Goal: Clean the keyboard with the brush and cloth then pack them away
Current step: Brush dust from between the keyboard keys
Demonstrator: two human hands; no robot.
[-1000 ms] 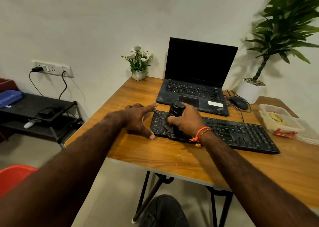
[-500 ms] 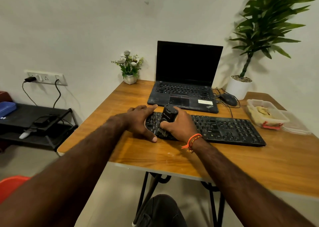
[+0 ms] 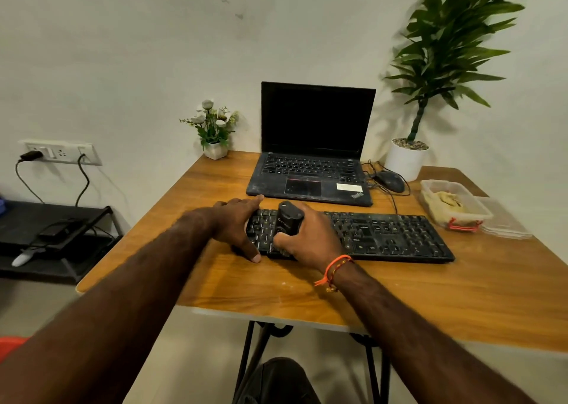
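Brushing step in hand. Right hand (image 3: 310, 237) grips the brush (image 3: 289, 220), a stubby black body, fingers curled round its lower part; bristles are hidden under the palm, so contact with the keys is likely but not confirmed. Brush stands over the left end of the keyboard (image 3: 384, 237), just beyond the right fingertips. Left hand (image 3: 236, 225) steadies that same end: fingers nearly straight and spread, reaching over the far corner, thumb pressed on the table (image 3: 461, 296) at the near edge; it grips nothing. Next move, by my reading: draw the brush rightward along the rows, away from the left fingers, with the left hand bracing; most of the board lies unswept to the right. Cloth appears to sit in the clear container (image 3: 455, 216), well apart from both hands, its lid beside it. Count: one keyboard, one brush, one container, one laptop (image 3: 310, 170), one mouse (image 3: 388, 180), two potted plants.
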